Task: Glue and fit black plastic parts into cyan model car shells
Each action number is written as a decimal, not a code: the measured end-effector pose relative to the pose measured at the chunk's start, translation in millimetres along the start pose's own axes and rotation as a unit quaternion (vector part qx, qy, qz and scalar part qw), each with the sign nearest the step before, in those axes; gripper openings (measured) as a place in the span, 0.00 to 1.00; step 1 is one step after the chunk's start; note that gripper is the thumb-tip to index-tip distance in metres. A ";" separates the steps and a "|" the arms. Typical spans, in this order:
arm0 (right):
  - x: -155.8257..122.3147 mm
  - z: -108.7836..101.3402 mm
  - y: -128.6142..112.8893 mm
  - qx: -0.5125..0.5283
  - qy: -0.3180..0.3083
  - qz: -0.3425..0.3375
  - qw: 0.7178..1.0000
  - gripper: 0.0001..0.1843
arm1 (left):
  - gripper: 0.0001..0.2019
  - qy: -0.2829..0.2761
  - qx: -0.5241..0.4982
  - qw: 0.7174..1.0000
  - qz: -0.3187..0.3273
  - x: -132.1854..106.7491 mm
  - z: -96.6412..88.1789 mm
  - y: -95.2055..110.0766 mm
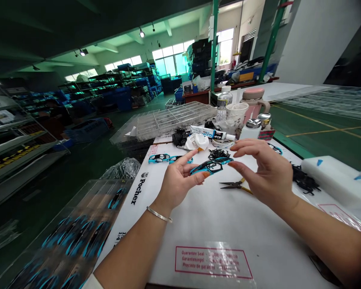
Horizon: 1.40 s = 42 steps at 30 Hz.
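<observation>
**Blue-and-black plastic frame (206, 167) raised in left hand (179, 182); right hand (263, 172) open**

At far left, a clear tray of similar frames (78, 237). Further frames (159, 158) lie on the white work sheet (204, 228). The left hand appears to grip the frame's near end, holding it above the sheet. The right hand's curved fingers (240, 168) sit just beside the far end; contact cannot be confirmed. Yellow-handled needle-nose pliers (236, 185) lie below. Black plastic parts (303, 178) lie far right.

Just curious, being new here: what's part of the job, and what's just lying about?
Part of the job:
the left hand holding a blue-and-black plastic frame; the right hand

Seemingly lying about:
pliers; a white tube; a water bottle; a pink-lidded flask
</observation>
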State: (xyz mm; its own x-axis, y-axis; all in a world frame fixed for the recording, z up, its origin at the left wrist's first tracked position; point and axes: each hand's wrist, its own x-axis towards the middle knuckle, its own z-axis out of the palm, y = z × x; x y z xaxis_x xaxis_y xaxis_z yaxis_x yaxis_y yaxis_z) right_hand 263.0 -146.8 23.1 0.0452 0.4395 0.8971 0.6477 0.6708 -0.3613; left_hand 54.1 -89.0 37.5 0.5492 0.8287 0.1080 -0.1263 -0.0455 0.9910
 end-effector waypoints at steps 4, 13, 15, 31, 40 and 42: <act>-1.6 -2.1 9.3 0.019 0.009 0.056 0.998 0.04 | 0.42 0.020 0.011 1.000 0.005 4.3 -3.6 -4.5; 3.6 -9.1 27.1 0.039 0.005 0.096 0.995 0.07 | 0.31 0.159 0.105 0.975 0.110 19.3 -19.2 -18.4; 3.5 -11.0 27.9 0.052 -0.023 0.126 0.990 0.08 | 0.30 0.176 0.114 0.970 0.124 21.4 -20.3 -19.6; -1.8 -9.4 48.4 -0.005 -0.029 0.155 0.987 0.22 | 0.36 0.235 0.131 0.955 0.122 27.8 -24.8 -22.2; -2.4 -9.2 51.9 0.033 -0.020 0.154 0.987 0.07 | 0.33 0.237 0.136 0.956 0.109 28.1 -27.2 -22.3; -1.6 -9.9 47.8 0.026 -0.034 0.167 0.985 0.07 | 0.35 0.240 0.137 0.955 0.103 29.0 -27.2 -22.3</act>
State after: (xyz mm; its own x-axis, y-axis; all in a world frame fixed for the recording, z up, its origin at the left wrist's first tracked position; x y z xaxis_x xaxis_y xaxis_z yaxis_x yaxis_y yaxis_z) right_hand 301.4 -121.4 6.8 0.1977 0.6788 0.7072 0.5648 0.5108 -0.6481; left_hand 50.3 -48.7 16.4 0.0850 0.9439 0.3192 0.0664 -0.3250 0.9434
